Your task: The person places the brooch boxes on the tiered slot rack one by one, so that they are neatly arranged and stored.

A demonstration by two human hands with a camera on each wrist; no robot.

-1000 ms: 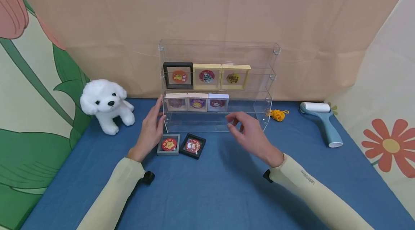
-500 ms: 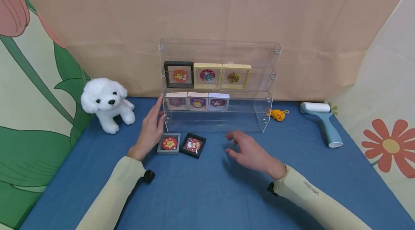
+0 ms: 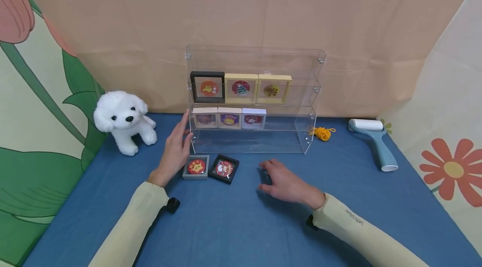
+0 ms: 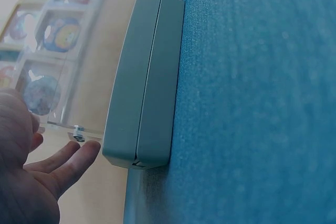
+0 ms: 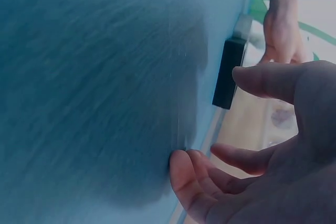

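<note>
A clear acrylic display rack [image 3: 286,141] stands at the back of the blue table. My left hand [image 3: 175,150] lies along its left side, fingers extended, fingertips right at the rack's edge. On the tabletop before it are a grey framed badge [image 3: 197,168] and, slightly turned, a black framed badge [image 3: 224,169]. My right hand [image 3: 285,183] hovers low over the cloth to the right of the black frame, fingers loosely bent and holding nothing. In the left wrist view the grey frame [image 4: 139,82] appears edge-on; in the right wrist view the black frame [image 5: 229,72] lies beyond my thumb.
On the rack's upper tier stand a black frame [image 3: 207,98] and two cream frames [image 3: 241,76]; several small white frames [image 3: 229,110] fill part of the tier below. A white plush dog [image 3: 126,116] sits left, an orange yarn bundle [image 3: 322,133] and lint roller [image 3: 378,141] right.
My right hand has come down and back from the front of the rack to low over the cloth, then slightly left. The left hand stays at the rack's side.
</note>
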